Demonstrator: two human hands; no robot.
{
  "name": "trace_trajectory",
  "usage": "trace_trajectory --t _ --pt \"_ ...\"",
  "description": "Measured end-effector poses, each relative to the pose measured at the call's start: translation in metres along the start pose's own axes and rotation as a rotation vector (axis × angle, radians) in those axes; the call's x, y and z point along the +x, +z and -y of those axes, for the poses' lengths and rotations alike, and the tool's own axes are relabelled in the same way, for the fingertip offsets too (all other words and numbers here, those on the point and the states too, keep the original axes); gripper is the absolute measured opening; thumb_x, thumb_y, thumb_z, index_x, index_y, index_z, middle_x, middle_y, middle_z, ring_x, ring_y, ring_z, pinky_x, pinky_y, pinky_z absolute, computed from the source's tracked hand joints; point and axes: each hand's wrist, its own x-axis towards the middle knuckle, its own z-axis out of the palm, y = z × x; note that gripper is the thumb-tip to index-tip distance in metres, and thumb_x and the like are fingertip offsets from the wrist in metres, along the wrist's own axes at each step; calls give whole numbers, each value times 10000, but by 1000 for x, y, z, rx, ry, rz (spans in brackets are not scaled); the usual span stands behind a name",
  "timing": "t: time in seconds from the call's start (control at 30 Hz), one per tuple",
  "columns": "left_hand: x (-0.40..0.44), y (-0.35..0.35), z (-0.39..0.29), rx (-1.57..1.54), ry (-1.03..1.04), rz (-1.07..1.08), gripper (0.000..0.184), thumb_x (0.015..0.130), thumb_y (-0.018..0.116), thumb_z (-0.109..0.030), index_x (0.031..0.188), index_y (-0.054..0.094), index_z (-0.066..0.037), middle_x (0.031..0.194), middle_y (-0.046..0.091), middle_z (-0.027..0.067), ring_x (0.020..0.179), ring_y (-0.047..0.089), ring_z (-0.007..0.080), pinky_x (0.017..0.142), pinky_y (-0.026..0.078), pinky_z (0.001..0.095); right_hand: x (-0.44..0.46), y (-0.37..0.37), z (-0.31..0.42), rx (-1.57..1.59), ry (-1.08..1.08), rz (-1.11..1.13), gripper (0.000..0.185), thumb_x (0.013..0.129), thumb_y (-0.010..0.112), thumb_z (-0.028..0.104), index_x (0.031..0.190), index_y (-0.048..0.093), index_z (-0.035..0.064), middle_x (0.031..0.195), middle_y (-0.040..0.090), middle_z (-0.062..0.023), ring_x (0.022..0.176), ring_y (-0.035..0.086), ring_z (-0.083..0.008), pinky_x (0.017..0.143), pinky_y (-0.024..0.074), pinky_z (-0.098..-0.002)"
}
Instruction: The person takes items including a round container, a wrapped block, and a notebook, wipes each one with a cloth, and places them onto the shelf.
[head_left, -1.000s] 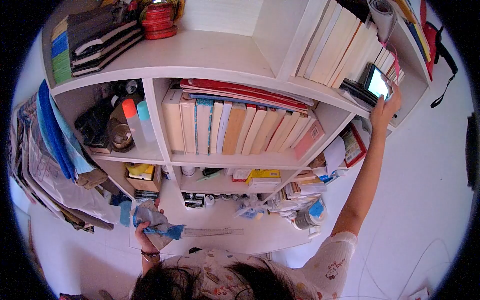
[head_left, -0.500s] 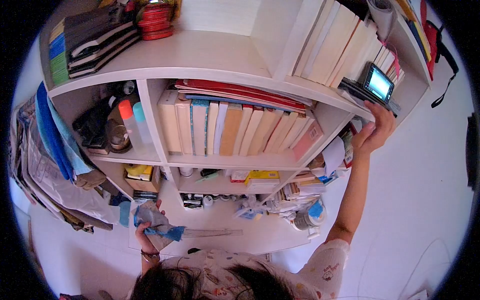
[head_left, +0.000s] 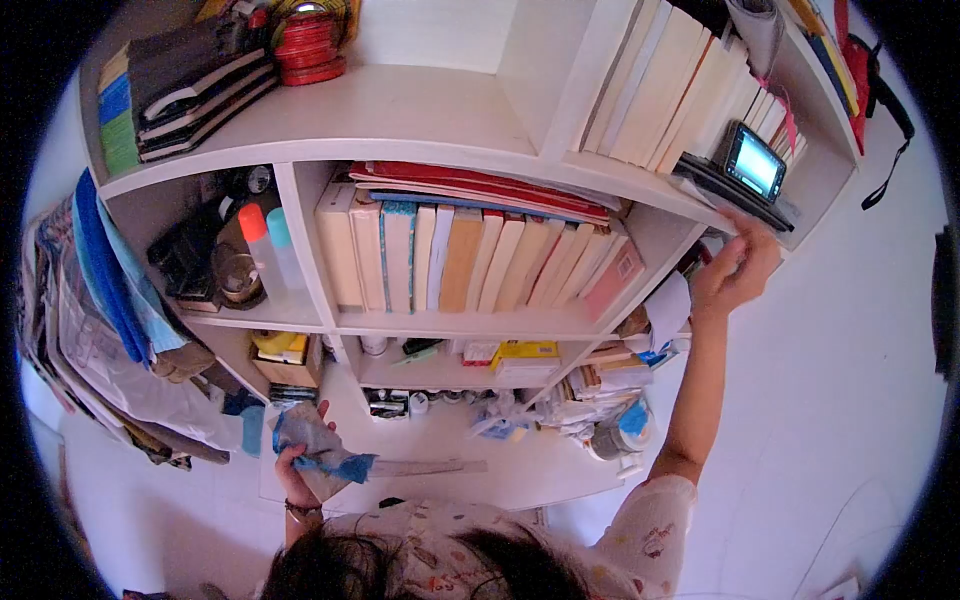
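My left hand (head_left: 292,472) is wrapped round a book (head_left: 322,482) with a crumpled grey and blue cloth (head_left: 318,450) on it, low above the desk. My right hand (head_left: 738,272) is raised beside the right end of the upper shelf, just below its edge. Its fingers are bent and apart, and nothing shows in them. Above that hand, a phone with a lit screen (head_left: 756,163) leans against the upright books (head_left: 668,92). It rests on a dark flat item (head_left: 735,190) at the shelf's front.
Books (head_left: 475,257) fill the middle compartment. At left are two bottles (head_left: 257,232), black notebooks (head_left: 205,107) and hanging clothes (head_left: 120,330). A ruler (head_left: 425,466) lies on the desk (head_left: 520,482). Papers (head_left: 590,392) and a metal tin (head_left: 612,436) stand at its right.
My right hand has let go of the phone and moved down and left, away from it. The phone now leans on its own. My left hand keeps its hold, nearly still.
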Motion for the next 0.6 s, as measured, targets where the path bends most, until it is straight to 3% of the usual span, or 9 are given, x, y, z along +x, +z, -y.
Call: trace_trajectory --t 0.03,0.17,0.23,0.33,0.43,0.6 --pt "2 -1 -1 -2 1 6 675 659 537 -158 1306 367 -74 1332 398 202 1030 547 288 836 486 399 9 7 -6 116 146 -98 320 917 410 281 941 591 18 960 621 -132 907 542 -265 888 354 -362" --pt "2 2 -2 15 23 -1 678 655 532 -158 1308 368 -71 1322 412 201 1032 547 283 845 483 399 13 33 -59 195 236 -154 390 941 364 338 1071 584 42 1063 595 -120 1022 497 -289 926 315 -386" --pt "2 -7 0 8 24 -13 678 656 531 -155 1308 367 -68 1320 415 201 1032 547 281 842 484 400 15 32 -67 5 207 69 444 943 337 374 1090 557 18 1114 575 -129 1044 483 -298 915 312 -393" --pt "2 -9 -2 -5 23 -14 675 660 533 -152 1308 365 -63 1321 414 197 1034 544 278 842 483 401 30 25 -70 -47 106 -129 468 921 404 378 1127 484 -35 1116 553 -188 1042 476 -323 938 305 -399" --pt "-1 -1 -3 -19 18 -14 668 668 535 -151 1307 364 -60 1327 406 193 1036 540 276 848 479 401 56 28 -67 28 -33 31 505 920 373 424 1144 475 -18 1134 535 -175 1058 456 -335 947 282 -412" --pt "1 -2 -3 -39 17 -13 651 682 529 -147 1305 364 -58 1335 396 187 1033 539 278 843 479 399 65 42 -70 -59 -118 37 494 930 331 424 1120 482 -6 1110 563 -158 1053 464 -325 947 268 -428"
